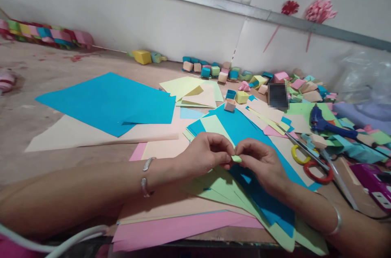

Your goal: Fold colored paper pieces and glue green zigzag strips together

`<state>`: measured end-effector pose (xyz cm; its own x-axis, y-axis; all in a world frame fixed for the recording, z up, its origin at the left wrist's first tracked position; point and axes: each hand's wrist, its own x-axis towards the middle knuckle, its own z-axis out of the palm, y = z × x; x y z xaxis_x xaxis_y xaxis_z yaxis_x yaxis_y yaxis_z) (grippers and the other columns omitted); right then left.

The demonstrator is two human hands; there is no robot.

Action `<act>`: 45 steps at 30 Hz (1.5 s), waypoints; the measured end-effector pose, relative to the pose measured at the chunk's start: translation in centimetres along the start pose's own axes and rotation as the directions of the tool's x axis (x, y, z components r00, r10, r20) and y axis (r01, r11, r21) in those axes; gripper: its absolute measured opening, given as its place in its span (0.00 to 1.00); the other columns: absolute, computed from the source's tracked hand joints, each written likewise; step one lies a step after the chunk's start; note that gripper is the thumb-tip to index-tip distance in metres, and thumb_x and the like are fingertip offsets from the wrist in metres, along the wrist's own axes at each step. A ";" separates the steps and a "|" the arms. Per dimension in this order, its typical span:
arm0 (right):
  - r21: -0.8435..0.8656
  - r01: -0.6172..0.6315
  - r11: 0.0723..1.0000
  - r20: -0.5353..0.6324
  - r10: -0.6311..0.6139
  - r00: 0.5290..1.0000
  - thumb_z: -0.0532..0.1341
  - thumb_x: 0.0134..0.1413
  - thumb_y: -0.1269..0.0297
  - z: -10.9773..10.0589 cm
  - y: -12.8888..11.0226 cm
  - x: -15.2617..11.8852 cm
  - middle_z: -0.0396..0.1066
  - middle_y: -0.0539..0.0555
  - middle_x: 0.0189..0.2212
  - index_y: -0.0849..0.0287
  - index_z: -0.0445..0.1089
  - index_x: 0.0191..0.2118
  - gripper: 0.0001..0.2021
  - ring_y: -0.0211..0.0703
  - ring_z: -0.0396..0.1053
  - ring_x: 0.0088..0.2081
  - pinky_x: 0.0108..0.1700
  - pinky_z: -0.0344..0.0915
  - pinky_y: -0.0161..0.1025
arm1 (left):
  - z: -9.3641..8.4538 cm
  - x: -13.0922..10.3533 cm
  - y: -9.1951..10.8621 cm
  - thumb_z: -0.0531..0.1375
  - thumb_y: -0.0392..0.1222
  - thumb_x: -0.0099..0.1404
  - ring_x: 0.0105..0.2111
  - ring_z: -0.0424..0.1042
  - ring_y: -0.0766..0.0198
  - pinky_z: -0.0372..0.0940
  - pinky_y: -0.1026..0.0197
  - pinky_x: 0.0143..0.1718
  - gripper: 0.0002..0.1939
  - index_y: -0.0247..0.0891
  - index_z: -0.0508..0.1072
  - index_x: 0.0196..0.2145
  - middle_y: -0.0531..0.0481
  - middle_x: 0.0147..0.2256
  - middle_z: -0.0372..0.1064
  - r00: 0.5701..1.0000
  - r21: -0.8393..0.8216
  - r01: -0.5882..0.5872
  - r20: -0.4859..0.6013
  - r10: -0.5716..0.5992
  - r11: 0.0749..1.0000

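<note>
Between my two hands is a small folded piece of light green paper (236, 158). My left hand (210, 152) pinches its left end between thumb and fingers. At its right end my right hand (259, 162) pinches it too, the fingertips of both hands nearly meeting. Directly beneath lie a blue paper sheet (275, 176) and several light green sheets (210, 184), with peach and pink sheets (183, 229) below them. Just beyond my hands, a light green strip (216, 123) rests on the blue paper.
Scissors (317, 171) with red and yellow handles lie at right, near a blue glue gun (324, 123) and a magenta power strip (372, 184). Small folded paper boxes (230, 104) and paper scraps stand toward the wall. A large blue sheet (110, 103) lies at left.
</note>
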<state>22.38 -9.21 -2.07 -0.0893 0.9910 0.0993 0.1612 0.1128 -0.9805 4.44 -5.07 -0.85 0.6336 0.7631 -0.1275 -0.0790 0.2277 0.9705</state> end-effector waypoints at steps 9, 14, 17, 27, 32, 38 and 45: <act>-0.156 0.153 0.976 0.001 -0.155 0.988 0.59 0.49 0.72 -0.2 0.1 -0.2 0.70 0.49 0.26 0.56 0.70 0.29 0.05 0.38 0.66 0.29 0.30 0.64 0.34 | 0.1 -0.1 0.6 0.63 0.33 0.53 0.25 0.72 0.67 0.66 0.66 0.30 0.02 0.33 0.75 0.27 0.51 0.22 0.71 1.000 0.031 0.021 -0.019 -0.021 0.999; -0.263 0.201 0.943 0.042 -0.197 0.979 0.58 0.53 0.70 -0.3 -0.1 -0.2 0.71 0.50 0.28 0.56 0.70 0.30 0.05 0.39 0.67 0.30 0.32 0.64 0.35 | -0.2 -0.1 0.3 0.66 0.36 0.51 0.26 0.70 0.67 0.65 0.65 0.29 0.06 0.33 0.74 0.28 0.51 0.24 0.71 1.000 0.115 0.015 -0.023 -0.013 0.993; -0.292 0.199 0.936 0.090 -0.180 0.980 0.58 0.56 0.69 -0.2 -0.2 -0.3 0.70 0.50 0.28 0.56 0.69 0.31 0.04 0.38 0.66 0.29 0.31 0.63 0.35 | -0.3 0.0 -0.2 0.67 0.35 0.50 0.24 0.68 0.69 0.62 0.67 0.26 0.08 0.34 0.72 0.29 0.54 0.23 0.69 0.998 0.168 -0.020 -0.056 0.030 0.986; -0.199 0.186 0.962 0.115 -0.166 0.979 0.59 0.58 0.70 0.3 0.2 -0.9 0.64 0.47 0.28 0.55 0.62 0.37 0.04 0.37 0.65 0.29 0.30 0.61 0.34 | -0.3 0.1 -0.1 0.67 0.35 0.51 0.23 0.68 0.69 0.62 0.67 0.26 0.10 0.34 0.70 0.30 0.54 0.22 0.69 1.000 0.112 -0.004 0.024 0.002 0.994; -0.372 0.308 0.875 0.155 -0.269 0.951 0.56 0.60 0.71 -0.3 -0.1 -0.8 0.65 0.48 0.27 0.55 0.63 0.33 0.05 0.37 0.63 0.28 0.30 0.61 0.34 | -0.1 0.0 0.2 0.66 0.37 0.53 0.20 0.69 0.69 0.64 0.67 0.24 0.09 0.33 0.69 0.30 0.55 0.21 0.68 0.999 0.034 0.030 -0.015 -0.030 0.999; -0.510 0.596 0.620 0.322 -0.505 0.801 0.57 0.61 0.74 -0.5 0.0 -0.2 0.72 0.53 0.35 0.54 0.64 0.38 0.06 0.42 0.69 0.38 0.40 0.66 0.38 | -0.2 0.3 0.0 0.65 0.33 0.54 0.18 0.68 0.72 0.59 0.71 0.20 0.08 0.34 0.67 0.28 0.59 0.19 0.65 0.982 0.052 -0.010 -0.186 0.020 0.999; -0.532 0.538 0.654 0.231 -0.499 0.835 0.57 0.62 0.72 0.0 0.0 -0.5 0.71 0.52 0.31 0.56 0.65 0.36 0.05 0.40 0.68 0.34 0.37 0.64 0.36 | 0.0 -0.1 -0.6 0.66 0.36 0.54 0.22 0.71 0.68 0.65 0.67 0.25 0.08 0.35 0.68 0.28 0.55 0.20 0.68 0.980 0.047 -0.094 -0.170 0.101 0.994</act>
<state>22.46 -9.71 -2.14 -0.3822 0.7548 0.5330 0.5800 0.6450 -0.4976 4.46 -5.24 -1.40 0.4819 0.8740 -0.0620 -0.1023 0.1264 0.9867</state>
